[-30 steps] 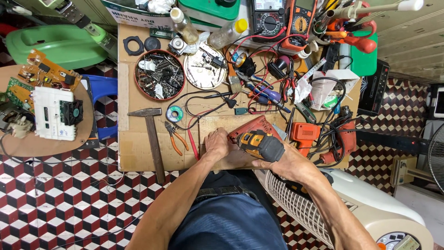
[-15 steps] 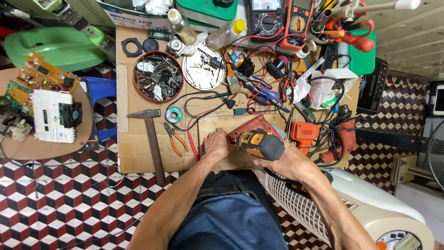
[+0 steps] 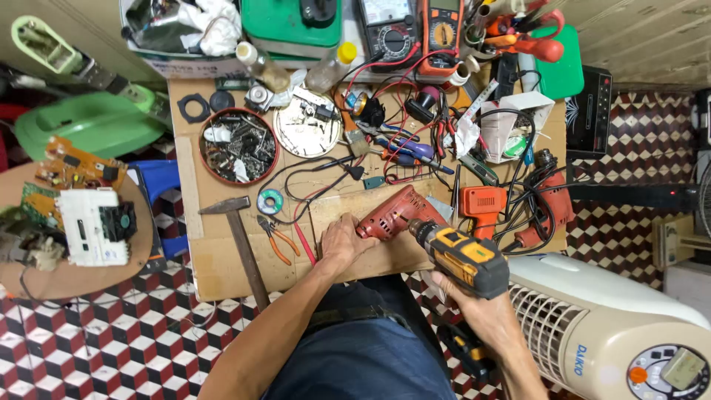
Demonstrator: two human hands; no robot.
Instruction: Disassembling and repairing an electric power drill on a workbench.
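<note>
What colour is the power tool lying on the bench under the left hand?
Red: the red drill body lies under the left hand, shown best in the head view.

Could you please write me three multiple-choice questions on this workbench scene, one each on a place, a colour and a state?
1. Where does the wooden-handled hammer lie?
A. On the bench's near left part
B. Inside the round tin
C. On the floor

2. What colour is the power drill in the right hand?
A. Green
B. Yellow and black
C. White

3. How does the left hand stand?
A. Raised in the air
B. Resting on the red drill body
C. Gripping pliers

Answers: 1 A, it lies beside the orange-handled pliers; 2 B, its casing shows both; 3 B, the fingers touch it.
</note>
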